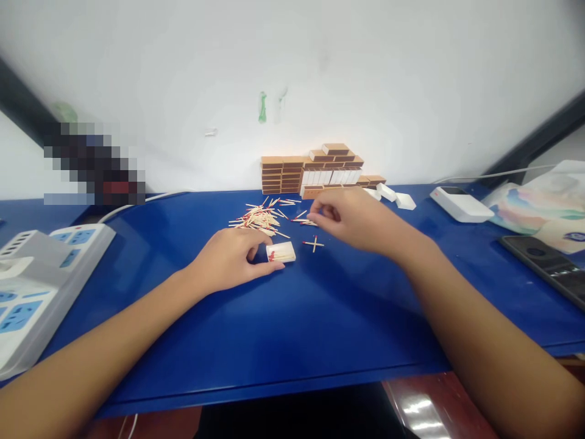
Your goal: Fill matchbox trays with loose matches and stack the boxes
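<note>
My left hand (231,259) grips a small white matchbox tray (287,251) on the blue table, thumb along its near side and fingers at the far side. Several red-headed matches (276,256) lie in it. To the right of the tray, two matches (314,244) are crossed on the table. My right hand (347,213) hovers just beyond them, its thumb and fingers pinched together close to a few loose matches (301,221). What the pinch holds, if anything, I cannot make out. A heap of matches (258,219) spreads behind my left hand.
Stacked matchboxes (282,175) stand against the wall, with white trays (404,201) beside them. A white device (461,204), a dark phone (539,265) and a plastic packet (543,201) lie on the right. White power strips (77,244) occupy the left of the blue table (274,341).
</note>
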### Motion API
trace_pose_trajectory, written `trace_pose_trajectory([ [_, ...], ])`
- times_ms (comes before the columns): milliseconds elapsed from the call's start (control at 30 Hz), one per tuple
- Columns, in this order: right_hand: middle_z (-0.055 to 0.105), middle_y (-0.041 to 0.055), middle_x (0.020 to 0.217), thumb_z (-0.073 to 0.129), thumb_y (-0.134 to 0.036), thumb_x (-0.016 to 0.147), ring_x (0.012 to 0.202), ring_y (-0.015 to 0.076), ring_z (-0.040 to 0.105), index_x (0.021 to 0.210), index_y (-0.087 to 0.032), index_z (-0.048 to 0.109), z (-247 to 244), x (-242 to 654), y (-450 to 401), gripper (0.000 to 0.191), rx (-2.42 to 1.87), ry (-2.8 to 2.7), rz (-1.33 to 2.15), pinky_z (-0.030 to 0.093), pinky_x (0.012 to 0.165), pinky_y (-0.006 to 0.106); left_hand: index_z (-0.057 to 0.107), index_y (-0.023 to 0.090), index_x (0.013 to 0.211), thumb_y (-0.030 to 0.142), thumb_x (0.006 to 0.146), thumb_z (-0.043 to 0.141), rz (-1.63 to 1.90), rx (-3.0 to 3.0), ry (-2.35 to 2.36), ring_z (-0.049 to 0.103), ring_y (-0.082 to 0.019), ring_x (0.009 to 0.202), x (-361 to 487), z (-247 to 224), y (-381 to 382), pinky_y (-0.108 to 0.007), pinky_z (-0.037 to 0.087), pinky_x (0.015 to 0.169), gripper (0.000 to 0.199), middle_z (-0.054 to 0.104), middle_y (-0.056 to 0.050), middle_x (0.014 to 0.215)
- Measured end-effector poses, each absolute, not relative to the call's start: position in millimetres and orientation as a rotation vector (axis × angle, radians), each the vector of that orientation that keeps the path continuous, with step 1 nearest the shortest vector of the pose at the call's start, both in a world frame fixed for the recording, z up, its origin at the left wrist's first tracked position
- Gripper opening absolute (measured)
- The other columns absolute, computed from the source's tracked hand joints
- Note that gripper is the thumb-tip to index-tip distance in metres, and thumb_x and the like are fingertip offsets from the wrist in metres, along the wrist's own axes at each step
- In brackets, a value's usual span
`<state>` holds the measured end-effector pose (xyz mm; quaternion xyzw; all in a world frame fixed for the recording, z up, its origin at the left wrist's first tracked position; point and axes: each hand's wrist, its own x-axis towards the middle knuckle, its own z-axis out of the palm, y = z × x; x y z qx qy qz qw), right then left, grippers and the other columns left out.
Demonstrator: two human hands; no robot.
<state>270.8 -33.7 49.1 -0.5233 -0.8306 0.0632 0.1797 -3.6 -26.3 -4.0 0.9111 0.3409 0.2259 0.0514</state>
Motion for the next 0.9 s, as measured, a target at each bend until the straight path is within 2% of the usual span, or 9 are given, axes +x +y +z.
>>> trace_pose_trajectory([
  [133, 0.066, 0.0051, 0.073, 0.063, -0.029, 0.095, 0.064, 0.0163, 0.052, 0.078, -0.018, 0.066, 50, 287, -26, 0.021, -1.678, -2.388, 0.169, 0.031, 0.062, 0.032, 0.077, 0.022, 0.102, 0.057, 0.088, 0.075, 0.849, 2.722, 1.038, 0.055, -0.011, 0.053, -6, 3, -27, -0.026, 0.039, 0.057, 0.037, 0.059, 0.005, 0.061],
  [233, 0.066, 0.0046, 0.070, 0.062, -0.039, 0.098, 0.062, 0.0164, 0.052, 0.076, -0.019, 0.065, 48, 286, -28, 0.030, -1.759, -2.462, 0.302, 0.032, 0.060, 0.033, 0.076, 0.021, 0.101, 0.054, 0.087, 0.076, 0.963, 2.667, 1.091, 0.055, -0.011, 0.053, -8, 6, -27, -0.026, 0.039, 0.056, 0.036, 0.058, 0.006, 0.060],
  [400, 0.071, 0.0054, 0.079, 0.069, -0.050, 0.094, 0.065, 0.0175, 0.059, 0.078, -0.020, 0.067, 43, 274, -35, 0.033, -1.788, -2.506, 0.551, 0.036, 0.059, 0.032, 0.077, 0.022, 0.105, 0.057, 0.088, 0.074, 0.711, 2.750, 1.038, 0.054, -0.012, 0.052, -6, -2, -26, -0.026, 0.037, 0.055, 0.039, 0.059, 0.005, 0.060],
  [533, 0.072, 0.0066, 0.080, 0.067, -0.043, 0.095, 0.066, 0.0180, 0.059, 0.080, -0.020, 0.067, 39, 268, -36, 0.027, -1.798, -2.506, 0.505, 0.037, 0.060, 0.032, 0.077, 0.022, 0.103, 0.060, 0.089, 0.072, 0.674, 2.755, 1.040, 0.055, -0.012, 0.053, -5, -7, -25, -0.027, 0.037, 0.056, 0.042, 0.061, 0.005, 0.061],
  [767, 0.071, 0.0028, 0.079, 0.064, -0.023, 0.089, 0.066, 0.0160, 0.057, 0.079, -0.020, 0.066, 41, 263, -41, 0.010, -1.745, -2.560, 0.581, 0.036, 0.060, 0.030, 0.076, 0.021, 0.105, 0.059, 0.089, 0.073, 0.609, 2.745, 1.077, 0.054, -0.012, 0.054, -5, -5, -26, -0.027, 0.035, 0.056, 0.041, 0.061, 0.005, 0.062],
  [900, 0.069, 0.0032, 0.080, 0.060, -0.023, 0.092, 0.067, 0.0156, 0.054, 0.083, -0.020, 0.064, 40, 266, -41, 0.010, -1.636, -2.558, 0.452, 0.034, 0.062, 0.030, 0.076, 0.021, 0.104, 0.060, 0.089, 0.072, 0.608, 2.733, 1.078, 0.054, -0.012, 0.054, -4, -4, -26, -0.027, 0.035, 0.057, 0.042, 0.061, 0.004, 0.061],
])
